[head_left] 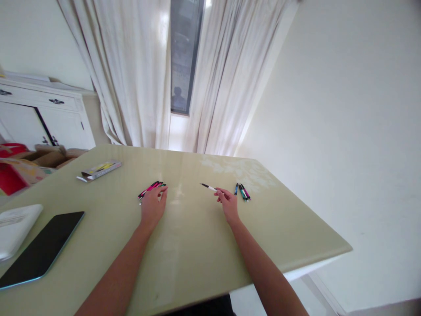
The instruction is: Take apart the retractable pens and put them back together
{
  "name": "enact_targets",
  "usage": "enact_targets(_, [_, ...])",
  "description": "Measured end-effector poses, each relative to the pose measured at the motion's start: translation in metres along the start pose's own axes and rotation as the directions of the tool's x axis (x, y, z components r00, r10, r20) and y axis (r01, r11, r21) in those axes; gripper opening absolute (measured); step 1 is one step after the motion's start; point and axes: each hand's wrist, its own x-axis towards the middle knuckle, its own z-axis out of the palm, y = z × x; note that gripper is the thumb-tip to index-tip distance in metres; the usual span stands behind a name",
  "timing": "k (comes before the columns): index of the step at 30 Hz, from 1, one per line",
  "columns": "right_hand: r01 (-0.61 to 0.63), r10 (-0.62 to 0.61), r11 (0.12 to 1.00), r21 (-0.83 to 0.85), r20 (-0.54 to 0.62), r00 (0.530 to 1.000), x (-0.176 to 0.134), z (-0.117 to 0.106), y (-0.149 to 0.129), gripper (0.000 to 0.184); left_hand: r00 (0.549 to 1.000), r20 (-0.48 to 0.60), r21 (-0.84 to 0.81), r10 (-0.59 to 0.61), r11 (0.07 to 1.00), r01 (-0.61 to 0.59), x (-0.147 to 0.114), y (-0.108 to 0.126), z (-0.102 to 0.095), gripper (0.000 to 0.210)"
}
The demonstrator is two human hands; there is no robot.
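Observation:
My right hand [228,204] is closed on a slim pen [208,187] with a white barrel and a dark tip, held between thumb and fingers with the tip to the left. Just right of that hand, a small group of pens [244,192] in blue, green and purple lies on the table. My left hand [154,205] rests by a pile of pens [151,187], mostly pink and black, and partly covers them. Its thumb and forefinger are apart, and no pen shows between them.
The pale green table [190,245] carries an opened cardboard pen box [100,170] at the far left. A black tablet [42,248] and a white device [16,228] lie at the near left. Beyond stand curtains [131,79], a white cabinet [49,109] and cartons [46,157]; a wall [345,131] is on the right.

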Motion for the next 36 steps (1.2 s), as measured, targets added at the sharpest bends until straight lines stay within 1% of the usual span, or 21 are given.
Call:
enact_targets(1, [0.033,-0.04,0.995,-0.093,-0.076,0.996,0.004,-0.01,0.001,0.052,0.997,-0.052,0.142,-0.055,0.988,0.062,0.002,-0.006,-0.005,0.036])
enact_targets(2, [0.056,-0.089,0.977,-0.206,-0.153,0.984,0.007,-0.023,0.001,0.054,0.989,-0.088,0.256,-0.115,0.957,0.134,0.004,-0.011,-0.01,0.037])
enact_targets(3, [0.065,-0.144,0.938,-0.341,-0.214,0.966,0.011,-0.036,0.003,0.055,0.981,-0.099,0.341,-0.164,0.921,0.188,0.004,-0.015,-0.014,0.038])
enact_targets(4, [0.068,-0.202,0.878,-0.475,-0.237,0.95,0.015,-0.049,0.004,0.055,0.976,-0.088,0.398,-0.202,0.891,0.22,0.003,-0.018,-0.017,0.039])
enact_targets(5, [0.056,-0.245,0.805,-0.591,-0.244,0.938,0.018,-0.061,0.006,0.054,0.972,-0.065,0.432,-0.227,0.871,0.233,0.002,-0.019,-0.018,0.039])
enact_targets(6, [0.022,-0.254,0.723,-0.691,-0.235,0.938,0.02,-0.072,0.009,0.053,0.971,-0.034,0.451,-0.238,0.863,0.228,0.001,-0.019,-0.019,0.037])
enact_targets(8, [-0.055,-0.222,0.558,-0.828,-0.213,0.952,0.023,-0.086,0.014,0.05,0.973,0.015,0.464,-0.23,0.863,0.197,0.0,-0.019,-0.019,0.034])
enact_targets(9, [-0.081,-0.197,0.494,-0.866,-0.203,0.959,0.023,-0.09,0.018,0.048,0.974,0.03,0.463,-0.224,0.867,0.185,0.0,-0.019,-0.019,0.033])
enact_targets(11, [-0.105,-0.168,0.442,-0.891,-0.197,0.966,0.022,-0.092,0.024,0.042,0.974,0.046,0.452,-0.223,0.874,0.178,0.0,-0.019,-0.019,0.03])
enact_targets(15, [-0.097,-0.133,0.428,-0.898,-0.169,0.977,0.019,-0.087,0.033,0.035,0.967,0.045,0.424,-0.25,0.882,0.208,0.002,-0.022,-0.019,0.028])
enact_targets(17, [-0.073,-0.124,0.417,-0.906,-0.137,0.983,0.018,-0.087,0.038,0.034,0.964,0.041,0.417,-0.261,0.882,0.221,0.002,-0.023,-0.018,0.03])
enact_targets(19, [-0.041,-0.131,0.428,-0.903,-0.107,0.986,0.017,-0.089,0.041,0.035,0.962,0.038,0.416,-0.27,0.88,0.23,0.002,-0.024,-0.017,0.032])
enact_targets(24, [0.036,-0.192,0.49,-0.871,-0.068,0.979,0.017,-0.094,0.048,0.033,0.959,0.031,0.414,-0.281,0.877,0.243,0.003,-0.027,-0.013,0.037])
enact_targets(28, [0.152,-0.305,0.496,-0.855,-0.007,0.952,0.017,-0.089,0.046,0.032,0.958,0.039,0.394,-0.285,0.885,0.247,0.005,-0.03,-0.012,0.036])
enact_targets(30, [0.219,-0.348,0.518,-0.827,0.03,0.937,0.017,-0.078,0.04,0.031,0.963,0.048,0.406,-0.266,0.886,0.224,0.005,-0.03,-0.011,0.034])
enact_targets(31, [0.245,-0.357,0.543,-0.803,0.043,0.933,0.017,-0.069,0.036,0.03,0.967,0.05,0.411,-0.25,0.887,0.209,0.004,-0.03,-0.011,0.033])
enact_targets(34, [0.307,-0.319,0.623,-0.72,0.126,0.94,0.018,-0.032,0.02,0.026,0.976,0.045,0.407,-0.211,0.897,0.175,0.002,-0.03,-0.01,0.033])
enact_targets(36, [0.35,-0.274,0.664,-0.661,0.22,0.936,0.017,-0.004,0.008,0.022,0.978,0.048,0.403,-0.204,0.9,0.168,0.0,-0.031,-0.009,0.033])
